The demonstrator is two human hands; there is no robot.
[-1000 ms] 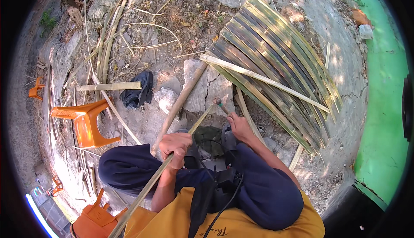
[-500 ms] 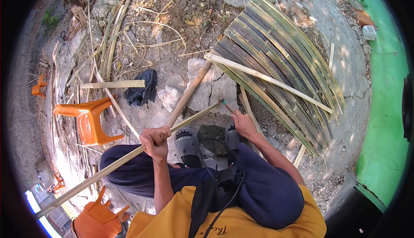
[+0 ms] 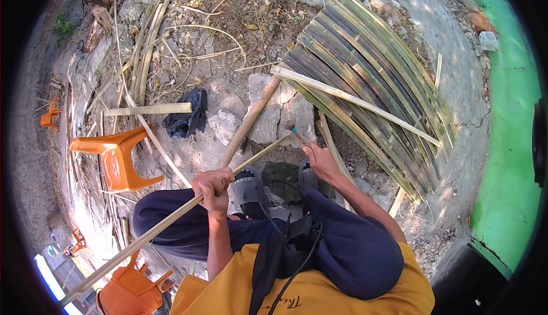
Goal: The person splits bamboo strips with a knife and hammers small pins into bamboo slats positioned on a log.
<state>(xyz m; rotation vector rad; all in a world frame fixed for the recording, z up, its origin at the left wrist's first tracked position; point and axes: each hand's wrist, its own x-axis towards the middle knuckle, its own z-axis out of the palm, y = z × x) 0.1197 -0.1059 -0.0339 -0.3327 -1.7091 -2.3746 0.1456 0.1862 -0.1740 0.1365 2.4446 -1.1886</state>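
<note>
My left hand (image 3: 213, 187) grips a long thin bamboo strip (image 3: 154, 229) that runs from the lower left up to its tip near a flat stone (image 3: 285, 112). At that tip, my right hand (image 3: 322, 161) holds a small knife-like tool (image 3: 298, 136), its blade resting against the strip's end. Both forearms reach out over my dark blue trousers (image 3: 342, 246). My grey shoes (image 3: 251, 184) rest on the ground between the hands.
A stack of split bamboo slats (image 3: 371, 81) lies fanned out at the right. A thicker wooden pole (image 3: 248, 122) leans across the stone. An orange plastic stool (image 3: 117, 158) stands at left, another at the lower left (image 3: 128, 286). Black cloth (image 3: 185, 118), loose strips (image 3: 142, 52) and a green surface (image 3: 508, 144) surround me.
The left hand has slid back along the bamboo strip toward my body, then held. The strip has swung from steep to a flatter slant, its tip staying at the right hand.
</note>
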